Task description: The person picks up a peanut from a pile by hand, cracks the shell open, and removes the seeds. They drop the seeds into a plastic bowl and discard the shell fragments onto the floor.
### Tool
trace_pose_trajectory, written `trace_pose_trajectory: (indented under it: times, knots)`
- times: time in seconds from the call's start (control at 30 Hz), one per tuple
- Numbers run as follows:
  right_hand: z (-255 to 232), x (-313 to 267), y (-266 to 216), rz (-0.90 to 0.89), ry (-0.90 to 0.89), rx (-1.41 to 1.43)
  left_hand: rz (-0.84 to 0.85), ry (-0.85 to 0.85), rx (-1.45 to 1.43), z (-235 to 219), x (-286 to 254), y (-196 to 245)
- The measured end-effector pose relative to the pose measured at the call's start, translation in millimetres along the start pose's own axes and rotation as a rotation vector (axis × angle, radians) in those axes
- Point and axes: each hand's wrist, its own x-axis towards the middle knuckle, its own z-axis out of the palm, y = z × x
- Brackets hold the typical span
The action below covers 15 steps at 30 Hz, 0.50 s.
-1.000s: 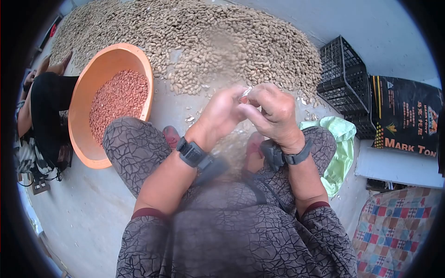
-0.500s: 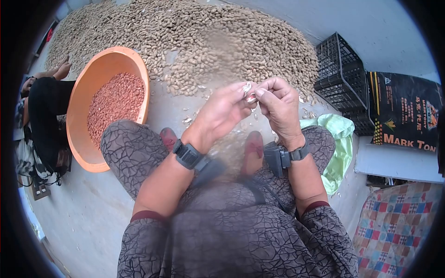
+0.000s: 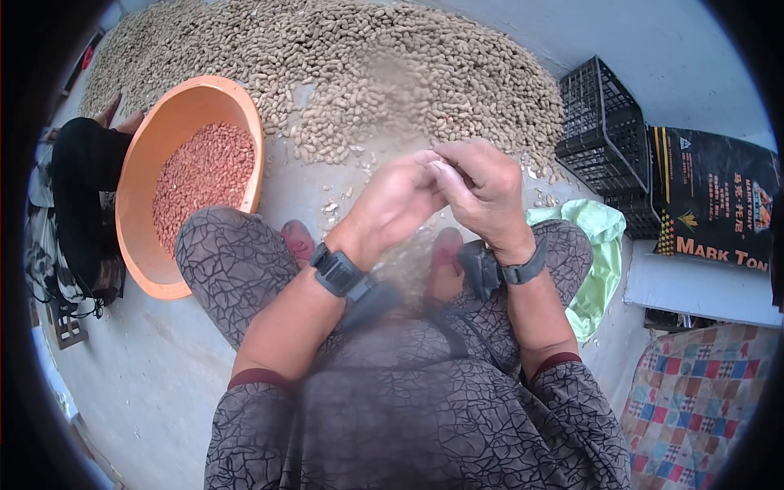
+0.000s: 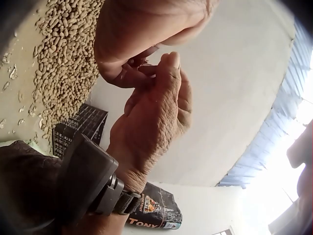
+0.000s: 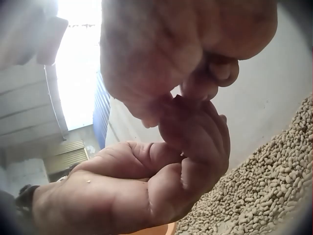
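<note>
Orange basin (image 3: 140, 204), red peanuts (image 3: 206, 173) inside (partly filled)

Beyond your fingers, the rough, matt peanut shells (image 3: 343, 77) look dry and papery. Left of them sits a smooth orange plastic tub (image 3: 135, 188), faintly glossy.

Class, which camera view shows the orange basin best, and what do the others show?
The head view: most of the orange basin shows, with reddish peanuts inside, though a knee covers part. The right wrist view catches just a sliver at its bottom edge; the left wrist view shows none.
</note>
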Motion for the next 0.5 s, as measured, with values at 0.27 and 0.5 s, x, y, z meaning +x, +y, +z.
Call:
trace_pose_trajectory:
  times: [0.27, 0.5]
  knots:
    - [-0.4, -0.3, 1.6, -0.107, -0.093, -0.178, -0.07, 0.026, -0.088, 0.3, -1.9, -4.0]
    - [5.0, -4.2, 5.3, -0.185, -0.065, -0.246, -0.133, 0.076, -0.144, -0.6, -2.3, -4.1]
